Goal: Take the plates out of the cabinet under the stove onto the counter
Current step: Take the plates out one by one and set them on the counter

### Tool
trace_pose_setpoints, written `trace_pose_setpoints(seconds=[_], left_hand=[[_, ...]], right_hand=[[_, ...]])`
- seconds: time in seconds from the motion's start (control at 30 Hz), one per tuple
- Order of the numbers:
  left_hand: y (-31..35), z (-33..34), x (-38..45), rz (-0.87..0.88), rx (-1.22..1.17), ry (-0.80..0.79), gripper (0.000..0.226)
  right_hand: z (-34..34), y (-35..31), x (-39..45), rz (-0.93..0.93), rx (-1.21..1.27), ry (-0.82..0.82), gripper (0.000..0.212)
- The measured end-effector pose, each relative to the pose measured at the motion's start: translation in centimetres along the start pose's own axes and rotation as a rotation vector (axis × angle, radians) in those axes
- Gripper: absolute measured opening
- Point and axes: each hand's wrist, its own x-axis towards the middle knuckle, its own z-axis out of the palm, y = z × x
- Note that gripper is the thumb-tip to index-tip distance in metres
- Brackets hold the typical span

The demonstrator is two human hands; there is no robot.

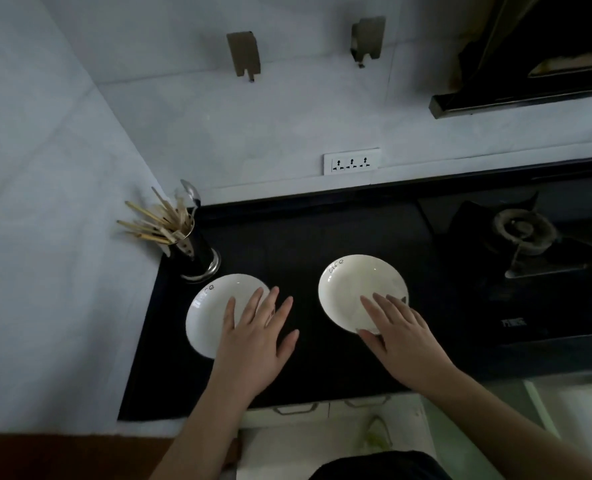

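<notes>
Two white plates with small lettering on the rim lie flat on the black counter (298,244). The left plate (211,313) sits near the counter's left edge; the right plate (353,289) sits in the middle. My left hand (256,341) hovers with fingers spread over the left plate's right edge, holding nothing. My right hand (398,337) is spread over the near edge of the right plate, its thumb at the rim; whether it touches the plate is unclear. The cabinet under the counter shows only as white door tops with handles (296,408).
A metal holder (197,254) full of chopsticks and a spoon stands behind the left plate. A gas burner (523,233) is set into the stove at right. A wall socket (351,161) is on the back wall. A range hood (530,81) hangs at upper right.
</notes>
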Motion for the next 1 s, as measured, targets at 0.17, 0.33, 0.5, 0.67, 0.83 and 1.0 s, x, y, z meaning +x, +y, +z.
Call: trace_pose_setpoints(seconds=[0.17,0.33,0.5,0.67,0.83,1.0], left_hand=[[0.1,0.4,-3.3,0.066,-0.023,0.01,0.06],[2.7,1.1,-4.4,0.195,-0.045,-0.019,0.062],[6.3,0.7,-3.9,0.375,-0.056,-0.044,0.064],[11.5,-0.7,-4.5,0.547,-0.1,-0.008,0.062],[17.5,-1.0,-6.0,0.713,-0.074,-0.03,0.061],[24.0,-2.3,-10.0,0.842,-0.076,-0.033,0.064]], right_hand=[[1.1,-2.5,-3.3,0.038,-0.09,0.081,0.082],[1.5,-2.9,-8.6,0.173,-0.13,0.165,0.067],[0.9,-1.7,-15.1,0.363,-0.217,0.27,0.061],[0.3,0.2,-22.0,0.541,-0.19,0.366,0.062],[1.0,1.6,-29.3,0.706,-0.16,0.417,0.059],[1.9,1.8,-37.5,0.89,-0.127,0.469,0.059]])
